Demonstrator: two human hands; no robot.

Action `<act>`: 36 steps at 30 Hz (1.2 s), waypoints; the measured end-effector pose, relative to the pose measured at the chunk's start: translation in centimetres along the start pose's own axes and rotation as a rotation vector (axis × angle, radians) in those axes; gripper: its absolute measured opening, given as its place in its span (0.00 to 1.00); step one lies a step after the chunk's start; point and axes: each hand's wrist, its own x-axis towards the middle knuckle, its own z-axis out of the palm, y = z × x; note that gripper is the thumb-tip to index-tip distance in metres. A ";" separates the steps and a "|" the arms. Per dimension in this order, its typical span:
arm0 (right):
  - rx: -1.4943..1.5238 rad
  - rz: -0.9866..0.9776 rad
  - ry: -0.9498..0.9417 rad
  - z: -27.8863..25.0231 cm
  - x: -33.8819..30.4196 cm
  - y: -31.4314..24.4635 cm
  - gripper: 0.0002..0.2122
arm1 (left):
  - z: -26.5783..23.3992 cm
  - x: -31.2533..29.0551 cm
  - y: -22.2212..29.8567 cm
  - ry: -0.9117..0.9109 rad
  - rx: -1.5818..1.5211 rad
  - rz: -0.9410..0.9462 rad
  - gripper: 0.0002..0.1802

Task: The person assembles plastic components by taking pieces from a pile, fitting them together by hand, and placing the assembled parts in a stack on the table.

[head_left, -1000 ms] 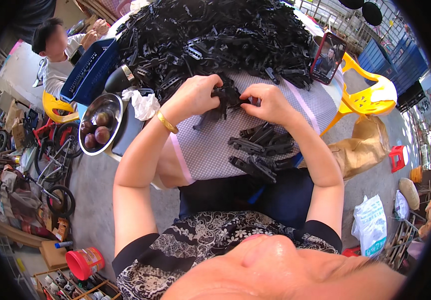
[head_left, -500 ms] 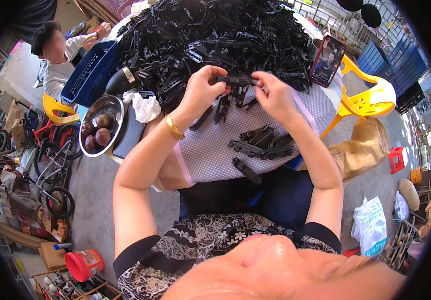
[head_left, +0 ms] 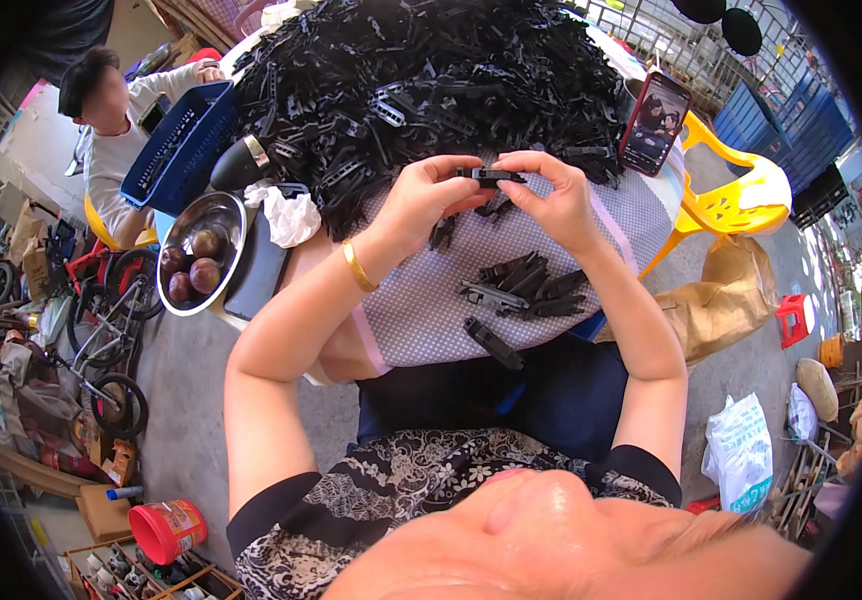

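Note:
Between my two hands is a small, long black plastic part (head_left: 491,176), held level above the table's near side. My left hand (head_left: 438,192) pinches its left end, and my right hand (head_left: 555,196) grips the right end with thumb and fingers. Beyond my hands rises a large heap of similar black parts (head_left: 431,70). Closer to me, a small group of them (head_left: 526,284) lies on the patterned cloth (head_left: 411,320). One single black part (head_left: 493,343) rests at the cloth's near edge. The exact kind of the parts cannot be made out.
To the left stand a metal bowl of round dark fruit (head_left: 201,305), crumpled tissue (head_left: 291,216) and a blue basket (head_left: 166,150), with another person (head_left: 111,130) beyond. A propped phone (head_left: 655,122), yellow chair (head_left: 736,190) and brown sack (head_left: 721,300) are on the right.
My right hand has moved left and closed onto the part, and my left hand has shifted slightly right and down. The part now sits lower, between both hands. The other person's arm has moved.

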 end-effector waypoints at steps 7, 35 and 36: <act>-0.156 -0.250 -0.044 0.1 0.2 -0.6 0.12 | -0.1 0.0 0.3 0.019 0.192 0.111 0.19; -0.018 0.103 -0.151 -0.2 -0.3 -0.3 0.10 | -0.3 -0.4 2.1 -0.075 0.769 0.310 0.19; -0.060 0.086 -0.197 -0.4 -0.4 -0.2 0.09 | -0.3 -0.6 2.9 -0.074 0.964 0.328 0.21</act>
